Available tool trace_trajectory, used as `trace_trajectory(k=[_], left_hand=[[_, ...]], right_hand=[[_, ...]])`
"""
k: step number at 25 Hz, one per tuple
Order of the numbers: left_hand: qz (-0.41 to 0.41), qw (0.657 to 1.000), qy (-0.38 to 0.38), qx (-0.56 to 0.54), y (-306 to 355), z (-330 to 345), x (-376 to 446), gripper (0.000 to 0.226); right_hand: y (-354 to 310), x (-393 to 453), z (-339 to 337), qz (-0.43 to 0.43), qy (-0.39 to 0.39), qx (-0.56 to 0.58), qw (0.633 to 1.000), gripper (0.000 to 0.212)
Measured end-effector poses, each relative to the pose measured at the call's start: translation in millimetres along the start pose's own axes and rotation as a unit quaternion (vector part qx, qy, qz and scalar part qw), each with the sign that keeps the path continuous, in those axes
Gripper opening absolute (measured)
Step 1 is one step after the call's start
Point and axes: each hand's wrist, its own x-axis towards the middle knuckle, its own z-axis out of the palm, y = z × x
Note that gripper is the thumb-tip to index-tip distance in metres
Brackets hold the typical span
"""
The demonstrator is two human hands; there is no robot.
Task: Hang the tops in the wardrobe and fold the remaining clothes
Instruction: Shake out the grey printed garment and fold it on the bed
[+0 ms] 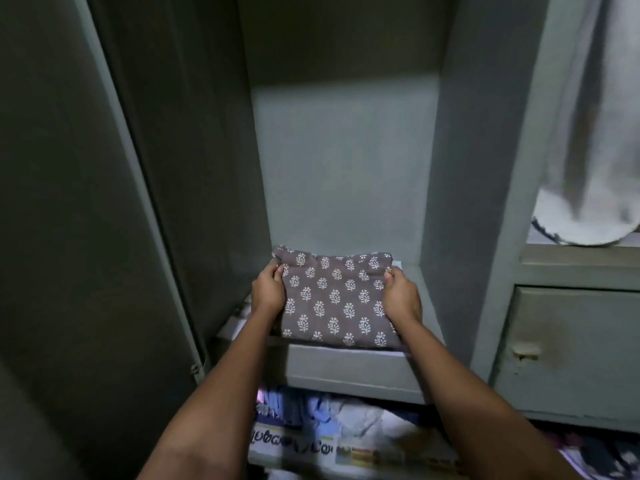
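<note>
Head view: both hands, left (268, 289) and right (401, 297), grip folded floral-print cloth (334, 299).

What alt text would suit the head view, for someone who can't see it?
Two hands, left hand and right hand, grip a folded grey leaf-print garment on a wardrobe shelf. Crumpled clothes lie below; pale cloth hangs right.

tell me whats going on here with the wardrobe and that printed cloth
A person is setting a folded brown garment with a white leaf print onto a shelf inside the grey wardrobe. The left hand grips its left edge and the right hand grips its right edge. The garment lies flat near the shelf's front. Below, loose clothes lie on newspaper, and a white garment hangs at the right.
</note>
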Motion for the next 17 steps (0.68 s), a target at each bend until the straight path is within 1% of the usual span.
trace_trajectory(k=[1, 2, 3, 4, 5, 6, 7, 8, 9, 11, 12, 13, 15, 17], left_hand=[[-0.006, 0.999, -0.021, 0.038, -6, 9, 17, 0.033], [-0.022, 0.993, -0.042, 0.113, -13, 18, 29, 0.036], [-0.038, 0.977, -0.053, 0.201, -20, 24, 38, 0.041], [-0.038, 0.961, -0.051, 0.269, -23, 30, 43, 0.044], [-0.01, 0.954, -0.046, 0.295, -20, 38, 45, 0.046], [0.045, 0.954, -0.042, 0.295, -17, 49, 44, 0.044], [0.108, 0.952, -0.054, 0.282, -9, 61, 40, 0.041], [0.149, 0.949, -0.082, 0.265, 0, 75, 36, 0.038], [0.16, 0.948, -0.122, 0.246, 5, 88, 29, 0.037], [0.126, 0.933, -0.218, 0.257, -1, 109, 13, 0.041], [0.115, 0.916, -0.257, 0.284, -9, 115, 8, 0.046], [0.114, 0.9, -0.282, 0.312, -19, 115, 8, 0.051], [0.12, 0.885, -0.293, 0.341, -33, 107, 18, 0.055], [0.103, 0.882, -0.296, 0.353, -43, 96, 29, 0.061]], right_hand=[[0, 14, 7, 0.018, 0.006, -0.034, 0.999, 0.028], [1, 24, 13, 0.041, 0.004, -0.081, 0.996, 0.029], [3, 32, 19, 0.06, -0.003, -0.133, 0.989, 0.032], [5, 36, 25, 0.068, -0.012, -0.172, 0.983, 0.037], [7, 40, 33, 0.061, -0.018, -0.196, 0.978, 0.042], [6, 43, 42, 0.031, -0.017, -0.212, 0.977, 0.044], [1, 44, 52, -0.011, -0.014, -0.222, 0.975, 0.043], [-8, 46, 63, -0.05, -0.022, -0.222, 0.974, 0.041], [-17, 45, 74, -0.08, -0.045, -0.208, 0.974, 0.041], [-29, 35, 97, -0.113, -0.137, -0.196, 0.964, 0.044], [-29, 30, 104, -0.116, -0.186, -0.212, 0.952, 0.045], [-24, 26, 108, -0.112, -0.213, -0.239, 0.941, 0.048], [-10, 26, 107, -0.101, -0.2, -0.301, 0.927, 0.055], [1, 29, 99, -0.069, -0.184, -0.318, 0.928, 0.061]])
